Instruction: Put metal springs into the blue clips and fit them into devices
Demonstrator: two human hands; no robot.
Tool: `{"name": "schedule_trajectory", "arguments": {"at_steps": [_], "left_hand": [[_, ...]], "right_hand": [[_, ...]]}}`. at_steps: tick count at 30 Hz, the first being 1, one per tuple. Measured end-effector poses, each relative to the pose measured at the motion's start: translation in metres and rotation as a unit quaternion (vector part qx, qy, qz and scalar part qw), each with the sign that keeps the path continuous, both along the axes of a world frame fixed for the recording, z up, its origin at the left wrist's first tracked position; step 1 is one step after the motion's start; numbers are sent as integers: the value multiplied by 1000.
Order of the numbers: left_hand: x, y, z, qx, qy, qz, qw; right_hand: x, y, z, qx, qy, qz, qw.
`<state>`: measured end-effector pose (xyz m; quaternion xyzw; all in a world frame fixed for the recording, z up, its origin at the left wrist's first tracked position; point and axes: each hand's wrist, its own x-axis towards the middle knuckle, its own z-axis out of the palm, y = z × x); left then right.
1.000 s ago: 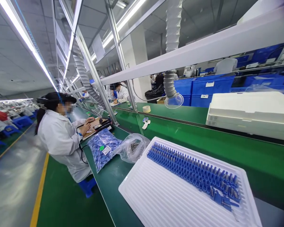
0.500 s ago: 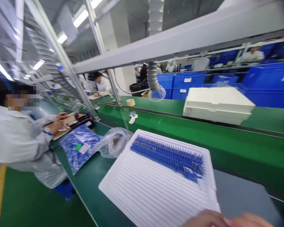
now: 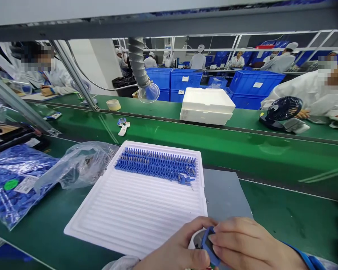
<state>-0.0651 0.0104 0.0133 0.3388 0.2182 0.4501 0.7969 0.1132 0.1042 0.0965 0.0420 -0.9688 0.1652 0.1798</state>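
A big work room is showing long green tables (image 3: 287, 221) and stacks of blue bins (image 3: 186, 80) at the back. People in white coats are sitting at the far tables.

Down at the bottom edge, the left hand (image 3: 177, 249) and the right hand (image 3: 250, 245) are meeting close together. Both are pinching one small blue piece (image 3: 210, 243) between their fingertips, with the fingers curled tight around it. The piece is sitting just past the near right corner of a white tray (image 3: 129, 213), over a grey mat (image 3: 225, 191).

The tray is lying flat on the green table in front of the hands. Rows of blue pieces (image 3: 157, 165) are lining up along its far side, and the rest of the tray is showing bare grooves.

A clear plastic bag (image 3: 79, 165) is resting just to the left of the tray. A bag full of blue bits (image 3: 11, 183) is lying further left.

Across the table, a white foam box (image 3: 207, 105) is sitting near a small black fan (image 3: 283, 110). A roll of tape (image 3: 113, 105) is lying near a grey hose with a clear funnel (image 3: 148, 92).
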Motion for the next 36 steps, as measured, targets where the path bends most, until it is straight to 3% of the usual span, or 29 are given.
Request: {"name": "schedule_trajectory", "arguments": {"at_steps": [3, 10, 17, 21, 25, 27, 28, 31, 33, 36], "left_hand": [[-2, 0, 5, -20, 1, -7, 1000], [-7, 2, 23, 57, 59, 14, 997], [-1, 5, 20, 100, 115, 21, 988], [-1, 2, 15, 80, 72, 19, 994], [-1, -1, 9, 129, 86, 85, 984], [0, 0, 8, 167, 139, 145, 965], [1, 0, 7, 187, 169, 178, 951], [4, 1, 4, 270, 248, 257, 894], [8, 1, -1, 313, 291, 280, 859], [14, -2, -10, 305, 337, 314, 833]], "right_hand": [[0, 1, 0, -38, -5, 3, 999], [-18, 1, 2, -222, 28, -18, 974], [-22, 0, 8, -256, -32, 0, 966], [-10, -3, 8, -276, -31, -5, 961], [2, -10, -4, -332, 0, -42, 942], [4, -16, -17, -406, 39, -80, 910], [3, -19, -24, -460, 55, -100, 880], [-2, -25, -44, -641, 58, -132, 754], [-5, -26, -52, -710, 36, -130, 692], [-7, -24, -55, -725, 17, -156, 671]]}}
